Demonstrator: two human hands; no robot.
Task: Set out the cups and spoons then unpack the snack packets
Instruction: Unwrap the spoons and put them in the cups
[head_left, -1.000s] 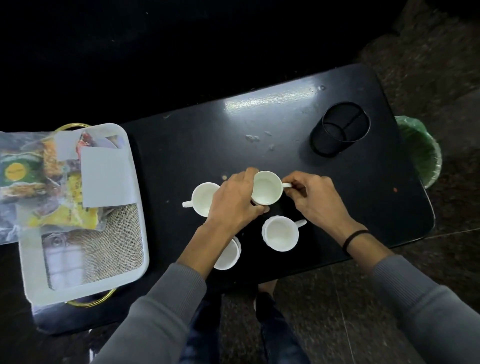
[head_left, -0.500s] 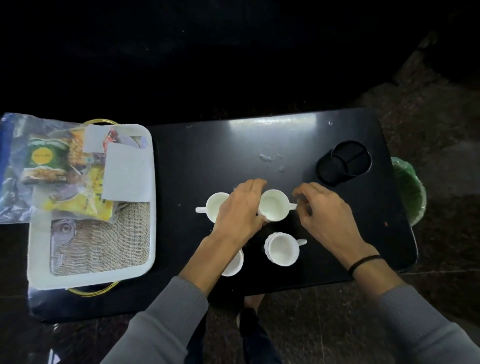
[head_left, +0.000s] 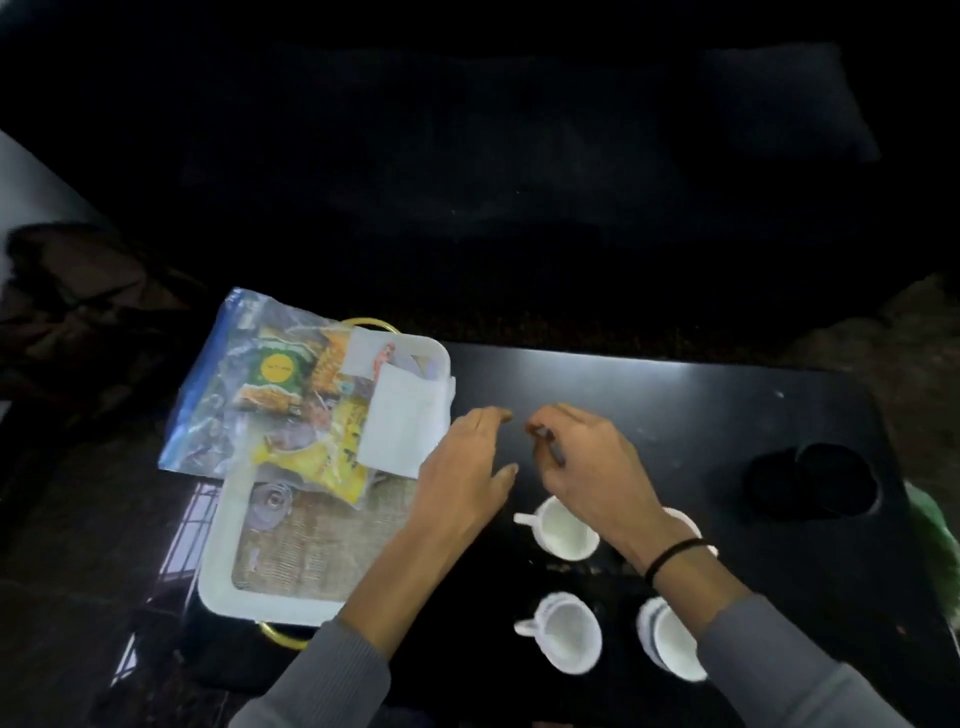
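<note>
Four white cups stand on the black table (head_left: 701, 410): a far left cup (head_left: 563, 530), a far right cup (head_left: 687, 521) mostly hidden behind my right wrist, a near left cup (head_left: 569, 636) and a near right cup (head_left: 670, 642). My left hand (head_left: 467, 467) hovers open beside the white tray (head_left: 291, 610), fingers apart, holding nothing. My right hand (head_left: 587, 462) is beyond the cups with curled fingers; something small and dark shows between them, too blurred to name. A clear bag of snack packets (head_left: 270, 400) lies across the tray's far end. No spoons are visible.
A white napkin (head_left: 405, 426) rests on the tray's far right corner. A black round holder (head_left: 815, 480) stands at the table's right end, with a green-lined bin (head_left: 935, 545) past the edge. Beyond the table it is dark.
Both hands have let go of the far cup and moved away from me and leftward, toward the tray. The view has tilted up, so the table sits lower in frame.
</note>
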